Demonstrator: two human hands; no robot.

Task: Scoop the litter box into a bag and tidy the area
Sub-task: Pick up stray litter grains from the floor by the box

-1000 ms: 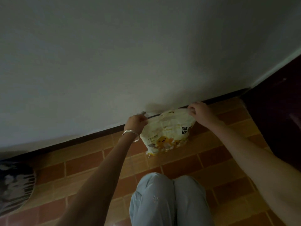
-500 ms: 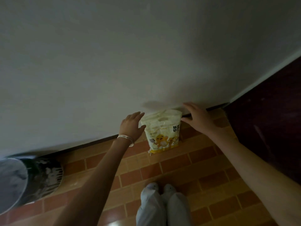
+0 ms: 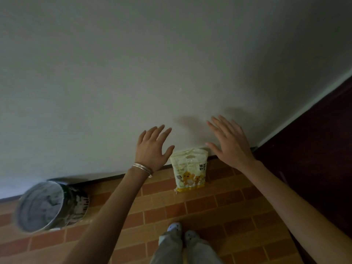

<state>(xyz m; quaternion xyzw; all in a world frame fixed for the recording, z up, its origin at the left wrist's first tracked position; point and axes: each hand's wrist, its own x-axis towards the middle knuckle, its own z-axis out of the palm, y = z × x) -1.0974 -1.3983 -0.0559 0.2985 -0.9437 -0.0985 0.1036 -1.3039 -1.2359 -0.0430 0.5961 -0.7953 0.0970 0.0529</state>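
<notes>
Since the earlier frames both hands are coming away from the bag and the view is rising, as though the person is straightening up from a crouch. The left hand [image 3: 152, 149], wearing thin silver bangles [image 3: 142, 168] at the wrist, and the right hand [image 3: 231, 143] are hovering in the middle of the frame, one on each side of the bag's top and no longer touching it. The fingers of both are spreading wide and straight, holding nothing.

The cream and yellow printed plastic cat-litter bag [image 3: 190, 170] is standing upright on the orange brick-patterned tile floor [image 3: 209, 206], just right of centre, its back leaning against the plain pale wall [image 3: 133, 73] at the dark skirting line. At the lower left a round dark bin with a grey liner [image 3: 76, 202] is sitting near the wall, well apart from the bag. A dark brown panel [image 3: 314, 159] is filling the right edge, and pale slippers [image 3: 174, 226] are showing at the bottom centre.

Judging from this, the person is finishing a tidying step: the litter bag looks put away by the wall. No litter box or scoop is showing, so whether the scooping is done cannot be told, and any sweeping or bin work may be left
</notes>
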